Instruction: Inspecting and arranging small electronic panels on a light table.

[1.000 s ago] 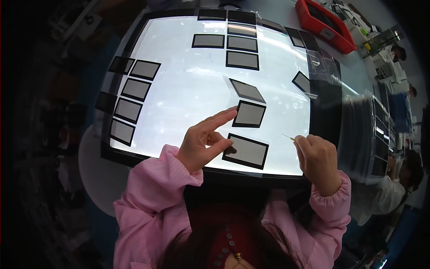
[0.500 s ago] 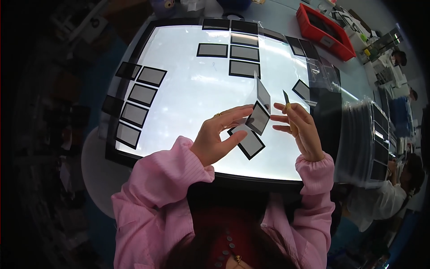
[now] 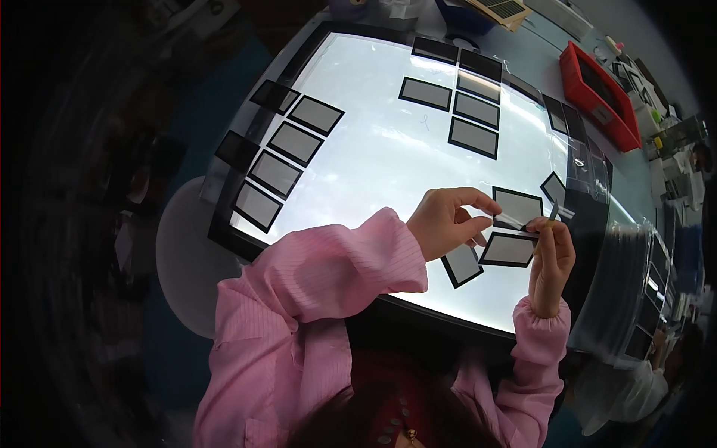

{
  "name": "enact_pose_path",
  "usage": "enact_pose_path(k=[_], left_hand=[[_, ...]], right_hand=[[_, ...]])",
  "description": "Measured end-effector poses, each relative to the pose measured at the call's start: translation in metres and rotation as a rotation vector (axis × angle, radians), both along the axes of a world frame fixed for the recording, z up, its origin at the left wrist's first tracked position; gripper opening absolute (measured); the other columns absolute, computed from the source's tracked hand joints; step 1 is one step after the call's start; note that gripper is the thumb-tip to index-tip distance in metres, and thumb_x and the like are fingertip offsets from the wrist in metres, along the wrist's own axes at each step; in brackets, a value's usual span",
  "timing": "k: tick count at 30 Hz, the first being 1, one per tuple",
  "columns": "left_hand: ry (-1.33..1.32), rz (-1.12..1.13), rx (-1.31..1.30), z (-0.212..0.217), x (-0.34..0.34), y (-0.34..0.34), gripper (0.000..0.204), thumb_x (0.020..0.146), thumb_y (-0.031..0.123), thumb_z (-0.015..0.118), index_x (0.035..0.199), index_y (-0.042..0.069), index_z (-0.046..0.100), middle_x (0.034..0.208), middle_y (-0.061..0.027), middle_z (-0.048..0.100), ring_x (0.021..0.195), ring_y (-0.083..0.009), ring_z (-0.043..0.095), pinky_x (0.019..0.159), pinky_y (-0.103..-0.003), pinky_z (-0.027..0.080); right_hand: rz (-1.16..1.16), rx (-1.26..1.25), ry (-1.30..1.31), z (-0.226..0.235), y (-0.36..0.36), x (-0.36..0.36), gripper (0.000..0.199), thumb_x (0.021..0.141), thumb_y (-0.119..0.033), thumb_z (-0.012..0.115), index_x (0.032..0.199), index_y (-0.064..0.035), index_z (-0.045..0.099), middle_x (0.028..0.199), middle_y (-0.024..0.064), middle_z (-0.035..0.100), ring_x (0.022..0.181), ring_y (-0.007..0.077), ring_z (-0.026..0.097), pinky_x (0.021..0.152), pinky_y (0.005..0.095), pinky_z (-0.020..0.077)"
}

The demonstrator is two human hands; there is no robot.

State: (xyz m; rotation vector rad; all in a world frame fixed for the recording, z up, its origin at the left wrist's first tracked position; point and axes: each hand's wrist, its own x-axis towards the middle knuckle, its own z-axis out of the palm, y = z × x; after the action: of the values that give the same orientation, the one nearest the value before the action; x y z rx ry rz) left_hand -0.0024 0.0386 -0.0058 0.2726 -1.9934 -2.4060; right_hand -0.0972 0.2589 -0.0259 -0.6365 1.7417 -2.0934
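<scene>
My left hand point(image 3: 452, 220) reaches over the light table point(image 3: 373, 172), thumb and forefinger pinched at the left edge of a thin grey panel with a black border point(image 3: 517, 206). My right hand point(image 3: 551, 254) has its fingertips at the same panel's lower right edge. A slim pointed tool with a dark blade-like tip point(image 3: 554, 211) sticks up from its grip. Just below the pinched edge is a second black-bordered panel point(image 3: 509, 249); whether the two are joined I cannot tell. Another panel point(image 3: 461, 266) lies tilted on the lit surface, partly behind my left hand.
Similar panels point(image 3: 275, 173) line the left side of the light table, with more point(image 3: 473, 137) at the far middle. One small panel point(image 3: 553, 187) lies near the right edge. A red tray point(image 3: 597, 97) stands at the back right; clear plastic sheets point(image 3: 620, 276) hang at the right.
The view has swung, so the table sits further right in it. My right hand has closed in and now touches the panel, which has been turned and spread flatter.
</scene>
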Motion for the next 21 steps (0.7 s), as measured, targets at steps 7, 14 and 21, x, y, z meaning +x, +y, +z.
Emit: enact_pose_path(k=[7, 14, 21], left_hand=[[0.001, 0.016, -0.14, -0.006, 0.001, 0.001, 0.033, 0.091, -0.003, 0.063, 0.124, 0.0, 0.061, 0.121, -0.009, 0.068, 0.09, -0.0126, 0.072, 0.078, -0.025, 0.06], [0.019, 0.077, -0.227, -0.007, 0.001, -0.011, 0.047, 0.089, -0.007, 0.063, 0.134, 0.002, 0.058, 0.126, -0.0075, 0.067, 0.078, -0.0077, 0.067, 0.071, -0.023, 0.059], [0.129, 0.039, -0.256, -0.009, 0.007, 0.003, 0.05, 0.086, -0.008, 0.065, 0.133, 0.009, 0.062, 0.134, -0.0101, 0.063, 0.07, -0.0094, 0.067, 0.064, -0.022, 0.057]], right_hand=[[-0.098, 0.112, 0.241, 0.01, -0.018, 0.014, 0.014, 0.104, -0.013, 0.056, 0.109, -0.0027, 0.064, 0.113, 0.0074, 0.065, 0.088, 0.0068, 0.058, 0.073, 0.017, 0.0418], [-0.225, 0.537, 0.908, 0.02, -0.016, 0.008, 0.016, 0.09, 0.002, 0.07, 0.105, -0.0021, 0.068, 0.075, 0.0071, 0.063, 0.063, 0.0118, 0.061, 0.057, 0.0234, 0.0461], [-0.11, 0.587, 1.265, 0.018, -0.028, 0.018, 0.027, 0.079, -0.006, 0.079, 0.105, -0.0065, 0.07, 0.067, 0.0037, 0.058, 0.053, 0.0178, 0.056, 0.046, 0.0304, 0.041]])
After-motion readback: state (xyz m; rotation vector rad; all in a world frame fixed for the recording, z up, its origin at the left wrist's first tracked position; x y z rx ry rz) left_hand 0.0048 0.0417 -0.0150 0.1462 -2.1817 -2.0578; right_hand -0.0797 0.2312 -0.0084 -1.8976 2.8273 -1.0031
